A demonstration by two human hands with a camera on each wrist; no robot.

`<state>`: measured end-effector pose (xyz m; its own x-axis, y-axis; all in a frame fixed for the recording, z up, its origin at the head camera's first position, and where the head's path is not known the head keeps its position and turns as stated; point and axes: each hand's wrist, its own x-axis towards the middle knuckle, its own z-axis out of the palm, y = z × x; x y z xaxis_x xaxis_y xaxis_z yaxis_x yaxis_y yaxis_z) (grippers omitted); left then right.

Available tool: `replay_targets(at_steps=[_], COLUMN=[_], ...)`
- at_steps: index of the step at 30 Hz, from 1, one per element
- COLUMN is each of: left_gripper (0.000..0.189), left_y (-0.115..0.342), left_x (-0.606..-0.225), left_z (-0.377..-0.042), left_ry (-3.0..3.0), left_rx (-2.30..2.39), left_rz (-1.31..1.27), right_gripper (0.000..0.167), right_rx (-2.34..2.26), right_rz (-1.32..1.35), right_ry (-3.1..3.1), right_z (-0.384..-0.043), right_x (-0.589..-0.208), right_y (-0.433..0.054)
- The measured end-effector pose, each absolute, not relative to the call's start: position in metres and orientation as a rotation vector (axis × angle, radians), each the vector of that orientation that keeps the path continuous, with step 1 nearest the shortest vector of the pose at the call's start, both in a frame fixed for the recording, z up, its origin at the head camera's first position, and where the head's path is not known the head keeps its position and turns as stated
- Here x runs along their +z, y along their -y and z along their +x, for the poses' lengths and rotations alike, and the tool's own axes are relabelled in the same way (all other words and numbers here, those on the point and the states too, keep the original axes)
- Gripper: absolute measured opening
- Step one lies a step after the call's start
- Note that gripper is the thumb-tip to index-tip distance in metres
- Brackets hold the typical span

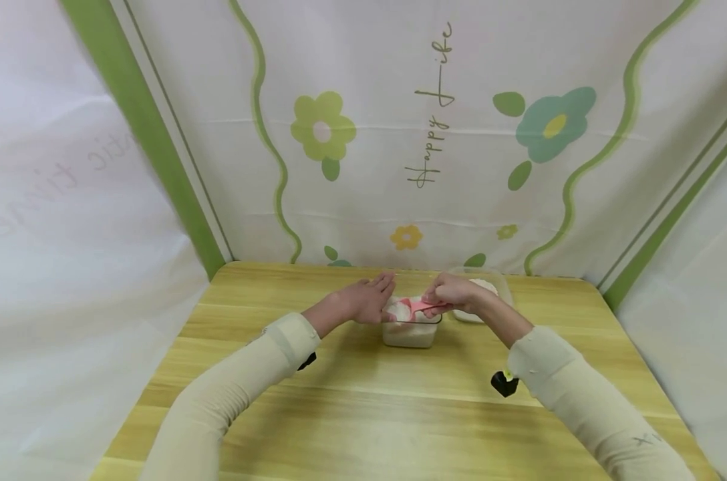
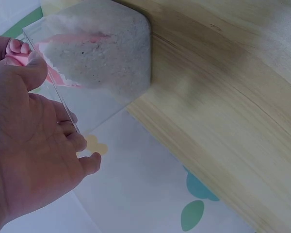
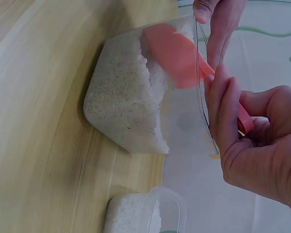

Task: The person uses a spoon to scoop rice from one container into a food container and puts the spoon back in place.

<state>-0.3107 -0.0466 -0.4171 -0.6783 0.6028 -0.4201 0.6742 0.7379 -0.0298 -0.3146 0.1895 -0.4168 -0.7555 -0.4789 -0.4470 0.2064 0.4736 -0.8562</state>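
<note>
A clear rectangular container (image 1: 408, 339) of white, rice-like grains (image 3: 117, 97) stands on the table near its far edge. My right hand (image 1: 454, 292) grips the handle of a pink scoop (image 3: 174, 56) with curled fingers, above the container's right side. The scoop's broad head dips inside the container, against the sloped grains. On the left, my left hand (image 1: 368, 302) rests at the container's rim, its fingers extended and its thumb (image 2: 35, 70) touching the rim. Part of the scoop's head is buried in the grains.
A second clear container (image 1: 505, 294) with white contents stands just right of the first, behind my right forearm. The wooden table (image 1: 363, 414) ends at a patterned fabric wall (image 1: 363, 200), and more fabric hangs at both sides.
</note>
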Motion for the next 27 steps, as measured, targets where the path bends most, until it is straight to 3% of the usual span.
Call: replay_targets(at_steps=[19, 27], left_gripper=[0.083, 0.083], left_y=[0.049, 0.049], left_x=[-0.418, -0.418], left_z=[-0.309, -0.309], left_ry=[-2.568, -2.577], left_rx=[-0.255, -0.248], left_rz=[1.013, 1.026], right_gripper=[0.024, 0.039], right_rx=[-1.476, -1.555], right_rz=[-0.134, -0.114], right_ry=[-1.963, -1.937], right_z=[-0.297, -0.289], right_x=[-0.423, -0.427], right_y=[-0.209, -0.216])
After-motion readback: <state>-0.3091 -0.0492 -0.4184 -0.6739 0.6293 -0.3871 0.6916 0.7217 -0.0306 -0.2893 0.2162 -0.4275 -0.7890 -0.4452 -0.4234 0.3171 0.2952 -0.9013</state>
